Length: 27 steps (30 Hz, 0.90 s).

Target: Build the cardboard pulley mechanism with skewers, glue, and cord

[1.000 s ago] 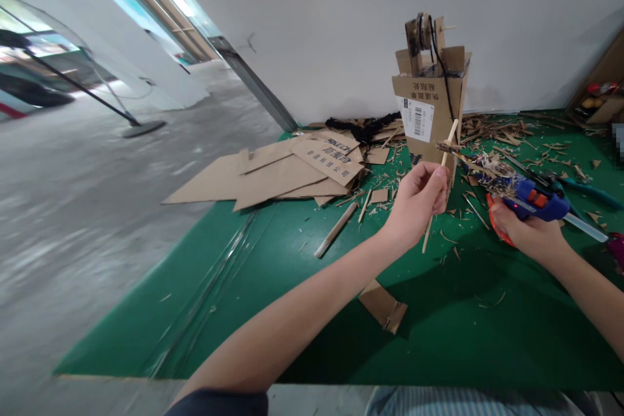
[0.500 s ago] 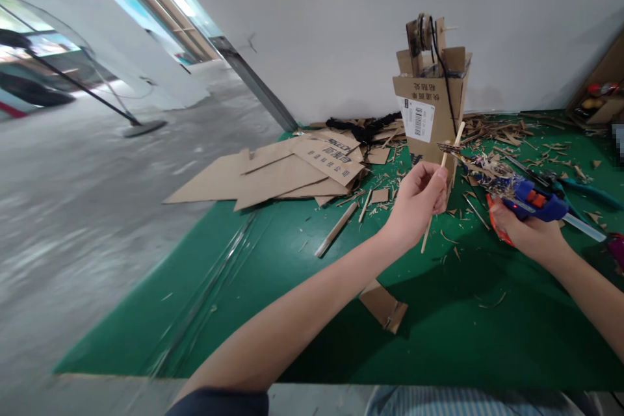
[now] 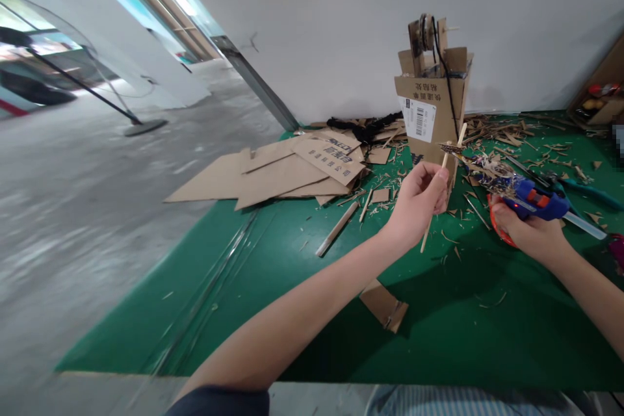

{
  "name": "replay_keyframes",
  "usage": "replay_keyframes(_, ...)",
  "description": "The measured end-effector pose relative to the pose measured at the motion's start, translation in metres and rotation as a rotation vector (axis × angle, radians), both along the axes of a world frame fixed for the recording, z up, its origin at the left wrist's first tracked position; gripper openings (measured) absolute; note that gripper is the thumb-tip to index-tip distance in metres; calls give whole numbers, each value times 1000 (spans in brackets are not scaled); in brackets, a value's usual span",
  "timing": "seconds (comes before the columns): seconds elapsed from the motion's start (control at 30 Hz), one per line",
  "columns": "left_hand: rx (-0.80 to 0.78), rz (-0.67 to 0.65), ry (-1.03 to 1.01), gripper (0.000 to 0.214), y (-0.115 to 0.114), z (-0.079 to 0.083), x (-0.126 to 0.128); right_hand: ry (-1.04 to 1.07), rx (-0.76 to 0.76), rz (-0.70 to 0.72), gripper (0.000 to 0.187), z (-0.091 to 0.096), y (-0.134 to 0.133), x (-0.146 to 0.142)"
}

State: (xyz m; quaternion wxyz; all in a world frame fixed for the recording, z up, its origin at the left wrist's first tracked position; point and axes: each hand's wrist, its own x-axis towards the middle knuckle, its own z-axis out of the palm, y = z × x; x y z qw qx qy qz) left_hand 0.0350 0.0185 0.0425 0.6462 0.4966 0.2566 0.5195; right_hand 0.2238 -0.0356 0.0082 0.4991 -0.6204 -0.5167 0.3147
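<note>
Between the thumb and fingers of my left hand is a thin wooden stick, slanted up to the right. A small brown piece sits on the stick near its upper end. My right hand is wrapped round a blue glue gun with an orange trigger, a glue stick poking out of its back. The gun's front is covered in cardboard scraps and strands, and its tip is close to the brown piece; whether they touch I cannot tell. Behind my left hand stands a cardboard box with a wheel and black cord on top.
Flat cardboard sheets lie at the left on the green table. A wooden strip and a folded cardboard piece are nearer me. Teal-handled pliers and many scraps lie at the right. A white wall stands behind.
Both hands stay almost where they were, with the stick and glue gun held as before. The view has shifted very slightly.
</note>
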Motion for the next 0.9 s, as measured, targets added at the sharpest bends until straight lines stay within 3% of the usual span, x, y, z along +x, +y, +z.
replay_keyframes(0.23,16,-2,-1,30,2,-4,-2,-70,-2,-13,44,-2,2,3)
replay_keyframes(0.53,7,18,9,27,2,-4,0,-149,93,0,37,6,0,0)
replay_keyframes(0.9,-3,24,33,30,0,-4,2,-89,84,28,35,4,1,-1)
